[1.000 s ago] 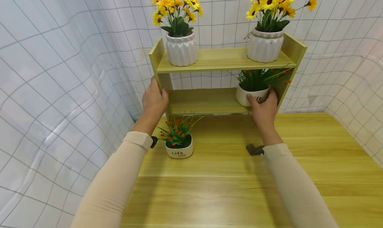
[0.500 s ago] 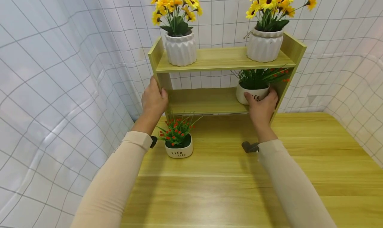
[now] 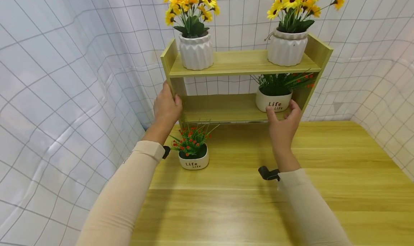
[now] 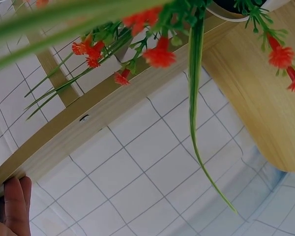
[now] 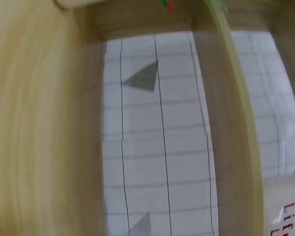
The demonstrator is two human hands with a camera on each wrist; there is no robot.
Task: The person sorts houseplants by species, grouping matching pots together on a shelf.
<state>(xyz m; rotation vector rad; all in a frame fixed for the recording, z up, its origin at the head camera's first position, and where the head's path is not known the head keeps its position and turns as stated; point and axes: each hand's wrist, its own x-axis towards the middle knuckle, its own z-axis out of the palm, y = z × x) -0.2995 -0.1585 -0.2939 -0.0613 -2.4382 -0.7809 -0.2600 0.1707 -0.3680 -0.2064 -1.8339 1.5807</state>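
A wooden two-tier shelf (image 3: 239,61) stands at the back of the table. My left hand (image 3: 167,107) grips its left side panel, thumb inside and fingers round the outside; in the left wrist view those fingers (image 4: 15,201) lie against the panel. On the right of the lower tier sits a white "Life" flowerpot (image 3: 263,101) with red-flowered greenery. Just in front of it is my right hand (image 3: 284,128), its thumb low at the pot's front and its fingers by the right side, loosely bent. The right wrist view shows that flowerpot (image 5: 280,196) at its edge, without the hand.
Two fluted white pots of yellow flowers, a left one (image 3: 196,54) and a right one (image 3: 287,50), stand on the top tier. Another "Life" flowerpot (image 3: 194,163) sits on the wooden table (image 3: 233,206) by the shelf's left foot. Gridded white curtain (image 3: 77,77) surrounds the table.
My right hand has let go of the lower-tier flowerpot and drawn back and down, uncovering its lettering. That pot moved slightly back before this. My left hand keeps its grip on the shelf.
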